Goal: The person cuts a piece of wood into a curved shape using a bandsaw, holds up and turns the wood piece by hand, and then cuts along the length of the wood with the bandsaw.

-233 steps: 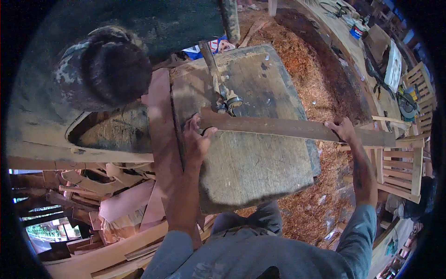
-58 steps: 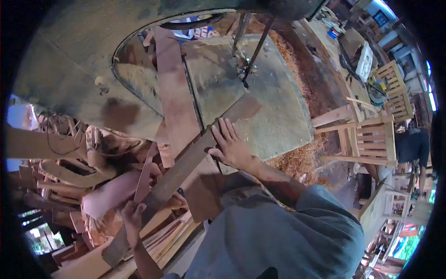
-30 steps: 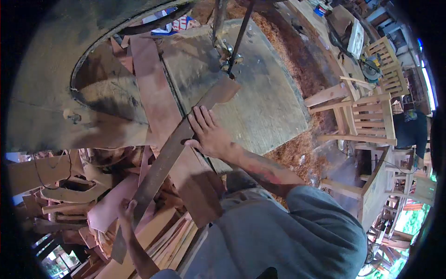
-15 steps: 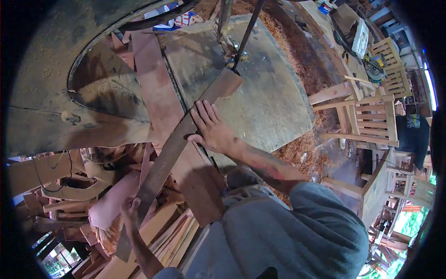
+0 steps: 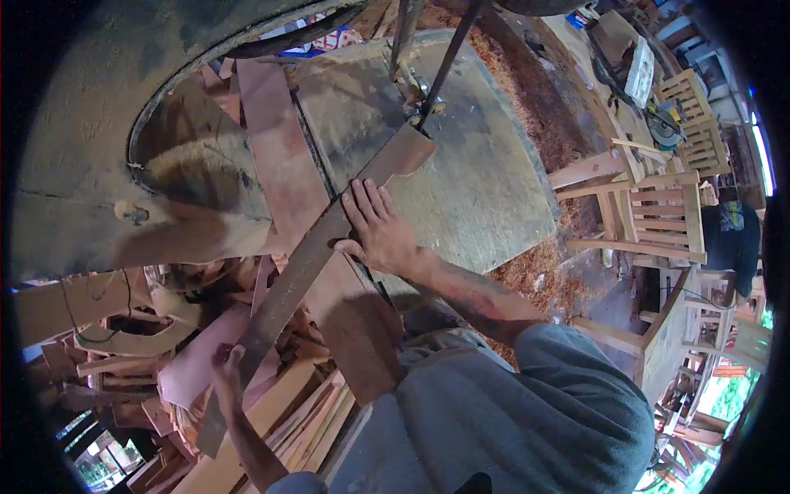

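A long, narrow brown board (image 5: 298,262) lies slantwise across a wooden worktable (image 5: 485,177), with a notch cut near its far end. My right hand (image 5: 380,235) lies on the middle of the board, fingers stretched out and thumb spread against the near edge. At the lower left, my left hand (image 5: 228,370) is closed around the board's edge close to its near end. Under the long board runs a wider reddish plank (image 5: 280,156). Two dark upright rods (image 5: 448,70) stand just beyond the board's far tip.
On the left is a big curved wooden machine body (image 5: 74,198) dusted with sawdust. Offcuts (image 5: 288,412) are piled below it. Slatted chair frames (image 5: 658,214), a circular saw (image 5: 663,123) and wood shavings (image 5: 527,292) lie to the right. Another person (image 5: 732,239) is at the far right.
The view has shifted slightly. Both hands and the board keep nearly the same places relative to each other, and the board's far tip appears a little further right.
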`<state>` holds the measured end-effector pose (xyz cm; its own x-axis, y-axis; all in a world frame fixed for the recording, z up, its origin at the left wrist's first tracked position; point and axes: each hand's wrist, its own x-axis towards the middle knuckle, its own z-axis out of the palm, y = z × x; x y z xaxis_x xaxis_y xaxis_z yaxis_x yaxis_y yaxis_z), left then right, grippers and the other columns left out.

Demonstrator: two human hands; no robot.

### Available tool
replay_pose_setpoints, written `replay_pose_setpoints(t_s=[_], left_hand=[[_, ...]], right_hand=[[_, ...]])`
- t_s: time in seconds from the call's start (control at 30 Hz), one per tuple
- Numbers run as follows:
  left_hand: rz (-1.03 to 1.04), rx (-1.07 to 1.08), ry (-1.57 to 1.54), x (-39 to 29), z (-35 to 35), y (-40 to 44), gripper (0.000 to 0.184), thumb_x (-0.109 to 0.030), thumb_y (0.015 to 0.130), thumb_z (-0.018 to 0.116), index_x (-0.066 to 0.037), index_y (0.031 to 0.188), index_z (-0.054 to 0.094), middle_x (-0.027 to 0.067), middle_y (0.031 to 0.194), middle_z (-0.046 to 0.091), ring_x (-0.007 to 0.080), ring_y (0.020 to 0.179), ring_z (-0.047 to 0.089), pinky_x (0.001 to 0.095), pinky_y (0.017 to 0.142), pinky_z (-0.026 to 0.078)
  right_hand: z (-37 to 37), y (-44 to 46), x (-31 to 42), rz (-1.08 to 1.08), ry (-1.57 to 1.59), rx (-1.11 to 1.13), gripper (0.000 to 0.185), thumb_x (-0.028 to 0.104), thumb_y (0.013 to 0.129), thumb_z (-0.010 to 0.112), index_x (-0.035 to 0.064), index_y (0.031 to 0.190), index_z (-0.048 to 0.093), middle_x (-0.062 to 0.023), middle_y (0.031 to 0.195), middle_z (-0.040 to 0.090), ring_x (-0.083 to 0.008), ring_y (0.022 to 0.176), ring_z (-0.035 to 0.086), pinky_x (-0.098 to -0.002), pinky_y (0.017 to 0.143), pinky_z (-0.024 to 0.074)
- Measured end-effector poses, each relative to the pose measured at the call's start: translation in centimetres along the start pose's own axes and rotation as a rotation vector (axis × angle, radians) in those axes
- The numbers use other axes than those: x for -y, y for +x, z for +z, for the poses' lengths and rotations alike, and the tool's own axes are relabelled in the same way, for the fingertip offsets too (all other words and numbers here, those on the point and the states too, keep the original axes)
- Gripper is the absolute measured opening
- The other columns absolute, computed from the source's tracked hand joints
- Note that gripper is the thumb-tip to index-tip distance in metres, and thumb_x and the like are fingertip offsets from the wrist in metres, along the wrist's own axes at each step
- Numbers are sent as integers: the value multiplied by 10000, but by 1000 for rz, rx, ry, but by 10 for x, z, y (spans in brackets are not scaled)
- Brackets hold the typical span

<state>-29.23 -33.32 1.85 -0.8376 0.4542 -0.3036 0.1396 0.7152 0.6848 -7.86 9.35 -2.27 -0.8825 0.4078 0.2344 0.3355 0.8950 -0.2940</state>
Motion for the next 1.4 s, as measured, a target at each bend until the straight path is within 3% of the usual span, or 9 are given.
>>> replay_pose_setpoints(t_s=[0.2, 0.27, 0.6, 0.7, 0.8, 0.9, 1.0, 1.17, 1.4], left_hand=[[1, -8, -87, 8, -6, 17, 204, -174, 953, 739, 16, 1003, 683, 54, 918, 676, 179, 881, 599, 350, 852, 477], [144, -168, -206, 28, 0, 22, 206, -186, 947, 764, -4, 968, 670, 34, 894, 654, 151, 871, 578, 331, 836, 473], [108, -27, -411, 17, -5, 34, 154, -120, 937, 759, -42, 902, 631, -15, 837, 602, 102, 807, 513, 285, 739, 420], [241, -26, -295, 21, -9, 37, 132, -99, 941, 744, -49, 898, 630, -24, 827, 593, 95, 798, 507, 283, 731, 421], [200, -65, -172, 25, -12, 40, 112, -69, 941, 738, -54, 905, 633, -32, 819, 589, 91, 798, 516, 271, 731, 425], [70, 0, -403, 27, -11, 40, 119, -52, 937, 747, -55, 896, 635, -29, 826, 588, 95, 794, 512, 272, 718, 416], [177, -116, -441, 36, 1, 37, 127, -55, 939, 755, -58, 893, 637, -20, 843, 578, 92, 809, 508, 267, 725, 407], [149, 66, -218, 6, -11, 30, 116, -61, 945, 749, -54, 909, 640, -18, 856, 561, 89, 848, 520, 248, 768, 406], [81, 63, -164, -9, -9, 23, 145, -108, 946, 742, -51, 876, 628, -32, 834, 557, 85, 827, 503, 268, 763, 400]], right_hand=[[3, 4, 1, 18, -15, -1, 934, 696, 1035, 385, -64, 1579, 357, -341, 1634, 330, -516, 1541, 275, -593, 1269, 218], [3, 5, 1, 24, -17, 9, 931, 695, 1037, 382, -64, 1577, 362, -342, 1634, 329, -517, 1540, 276, -593, 1268, 218], [2, 8, 2, 27, 3, -23, 929, 696, 1039, 369, -68, 1567, 376, -346, 1629, 330, -520, 1534, 286, -590, 1263, 225], [0, 10, 2, 30, 5, -12, 936, 698, 1037, 369, -74, 1568, 367, -346, 1631, 322, -519, 1535, 283, -588, 1264, 224], [0, 11, 2, 33, 6, 0, 944, 701, 1036, 368, -80, 1568, 358, -346, 1632, 318, -518, 1537, 280, -588, 1265, 221], [1, 11, 2, 35, 6, 2, 951, 705, 1034, 366, -82, 1568, 356, -348, 1632, 317, -517, 1538, 278, -588, 1266, 218], [2, 11, 2, 36, 8, -4, 955, 708, 1034, 363, -83, 1568, 359, -348, 1633, 315, -517, 1540, 275, -588, 1268, 214], [2, 11, 1, 30, -4, -1, 955, 710, 1035, 356, -83, 1568, 364, -350, 1633, 315, -515, 1543, 268, -589, 1271, 205], [3, 12, -1, 26, 18, -5, 956, 708, 1036, 358, -84, 1572, 357, -351, 1632, 315, -516, 1546, 262, -597, 1273, 193]])
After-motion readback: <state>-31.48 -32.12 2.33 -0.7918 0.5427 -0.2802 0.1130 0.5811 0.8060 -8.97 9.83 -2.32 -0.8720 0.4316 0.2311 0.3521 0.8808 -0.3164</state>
